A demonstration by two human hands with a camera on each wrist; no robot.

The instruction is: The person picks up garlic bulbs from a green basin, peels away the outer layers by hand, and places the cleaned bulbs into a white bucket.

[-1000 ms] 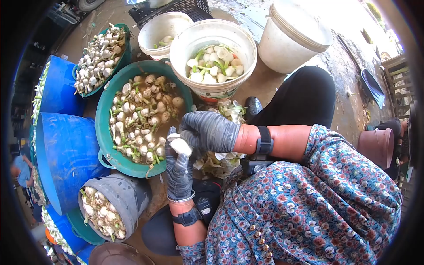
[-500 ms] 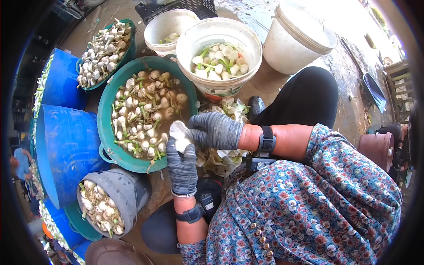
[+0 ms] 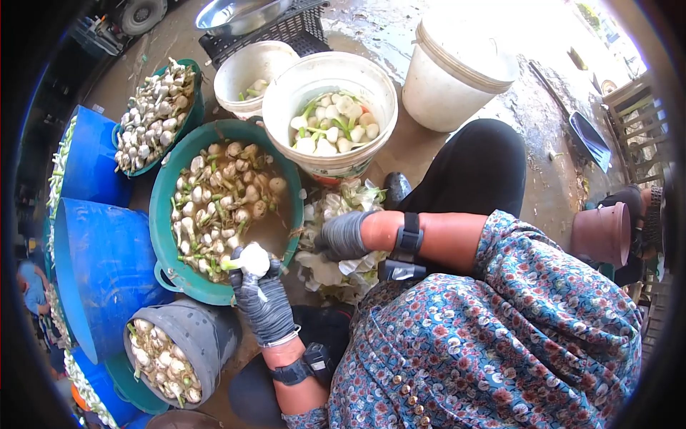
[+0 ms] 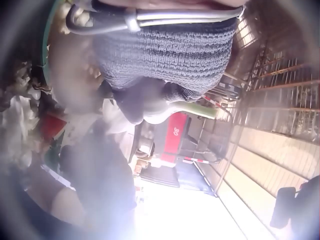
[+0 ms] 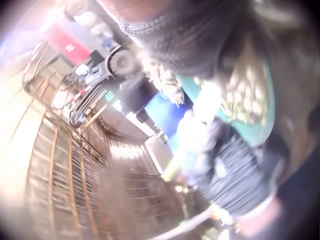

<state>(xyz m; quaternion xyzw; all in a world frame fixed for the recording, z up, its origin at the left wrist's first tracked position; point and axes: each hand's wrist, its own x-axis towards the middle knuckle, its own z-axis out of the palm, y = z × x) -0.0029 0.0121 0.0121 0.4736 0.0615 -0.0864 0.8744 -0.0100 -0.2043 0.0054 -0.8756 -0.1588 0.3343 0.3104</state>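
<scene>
My left hand, in a grey striped glove, holds a smooth white garlic bulb with a short green stem at the near rim of the green tub. In the left wrist view the bulb shows under the gloved fingers, its stem pointing right. My right hand, gloved alike, is over a heap of pale garlic peel, its fingertips hidden; I cannot tell whether it holds peel. Unpeeled garlic lies in murky water in the tub.
A white bucket of peeled garlic stands beyond the tub, beside a smaller white bucket and a lidded one. Blue containers and a grey bucket of garlic line the left. My bent knee is at the right.
My right hand has gone from the bulb to over the peel heap; a white flap it pulled is off the bulb. My left hand has moved left, nearer the tub, with the bulb.
</scene>
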